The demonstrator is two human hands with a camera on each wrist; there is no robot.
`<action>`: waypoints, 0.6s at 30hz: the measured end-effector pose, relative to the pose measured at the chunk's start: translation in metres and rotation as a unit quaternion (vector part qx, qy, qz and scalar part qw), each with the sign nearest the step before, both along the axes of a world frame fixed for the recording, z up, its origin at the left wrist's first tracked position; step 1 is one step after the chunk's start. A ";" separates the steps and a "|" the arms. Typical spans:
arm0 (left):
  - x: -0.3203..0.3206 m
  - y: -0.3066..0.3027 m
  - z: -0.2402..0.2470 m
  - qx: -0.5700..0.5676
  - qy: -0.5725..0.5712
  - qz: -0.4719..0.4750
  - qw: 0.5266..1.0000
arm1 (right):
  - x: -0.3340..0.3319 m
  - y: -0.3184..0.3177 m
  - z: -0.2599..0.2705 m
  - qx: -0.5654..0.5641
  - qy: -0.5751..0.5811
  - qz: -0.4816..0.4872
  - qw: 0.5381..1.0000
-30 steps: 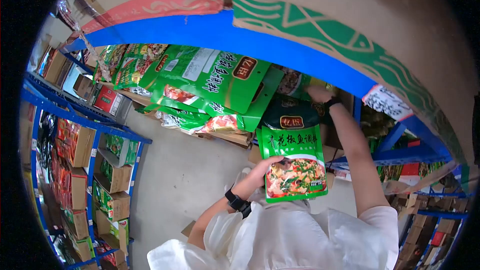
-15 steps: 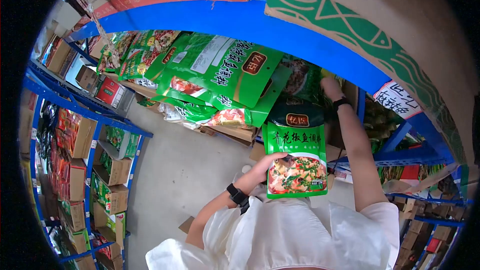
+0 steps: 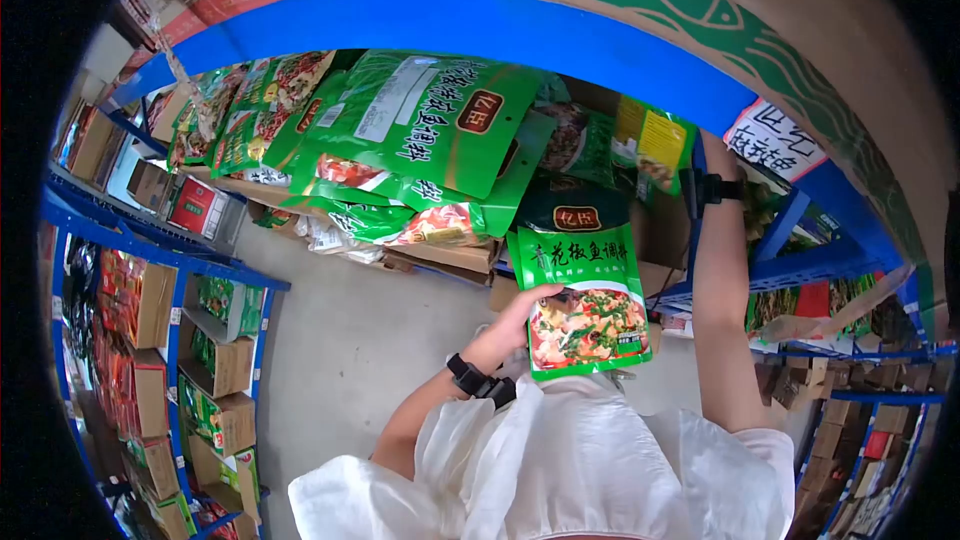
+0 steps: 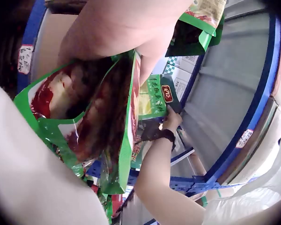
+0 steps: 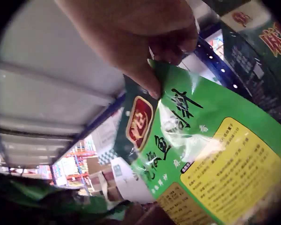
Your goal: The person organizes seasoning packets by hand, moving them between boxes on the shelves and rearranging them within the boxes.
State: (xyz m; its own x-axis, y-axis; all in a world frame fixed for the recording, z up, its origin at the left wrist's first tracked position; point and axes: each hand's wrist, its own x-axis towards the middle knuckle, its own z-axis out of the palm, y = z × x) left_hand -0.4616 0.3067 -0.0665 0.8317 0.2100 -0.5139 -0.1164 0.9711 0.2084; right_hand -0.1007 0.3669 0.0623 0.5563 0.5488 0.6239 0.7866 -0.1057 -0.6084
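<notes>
Remotely, I had the left hand [image 3: 518,323] clamped on a green fish-seasoning pouch [image 3: 592,325], its long axis toward the blue shelf beam [image 3: 400,15], while the right hand [image 5: 136,35], farther right and nearer that beam, pinched a yellow-backed pouch [image 5: 220,159] by its top end.

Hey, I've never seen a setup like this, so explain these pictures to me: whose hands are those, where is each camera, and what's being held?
There's no machine here, just one person working with two bare hands. The wide, round picture comes from a camera on the head, looking down. The other two come from cameras worn on the wrists, one on each. The left hand holds at least one green food packet. The right hand pinches the top of another green packet. More green packets are piled under a blue shelf beam, and a cardboard box sits above it.
</notes>
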 end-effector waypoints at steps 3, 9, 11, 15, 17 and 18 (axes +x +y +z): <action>-0.002 0.001 0.008 0.020 0.003 -0.004 1.000 | -0.026 -0.011 0.026 -0.012 0.056 -0.003 0.998; -0.002 0.004 0.000 0.010 0.004 -0.020 1.000 | -0.052 -0.049 0.065 -0.007 0.181 -0.018 0.983; -0.003 0.006 -0.001 0.017 -0.014 -0.026 0.999 | -0.061 -0.063 0.073 0.050 0.246 -0.007 0.968; -0.003 0.005 0.002 0.022 -0.011 -0.024 0.999 | -0.082 -0.091 0.091 0.139 0.290 0.019 0.947; -0.004 0.005 0.003 0.019 0.002 -0.022 1.000 | -0.095 -0.111 0.101 0.164 0.293 0.045 0.941; -0.004 0.006 0.003 0.021 0.000 -0.020 1.000 | -0.097 -0.121 0.104 0.191 0.313 0.072 0.928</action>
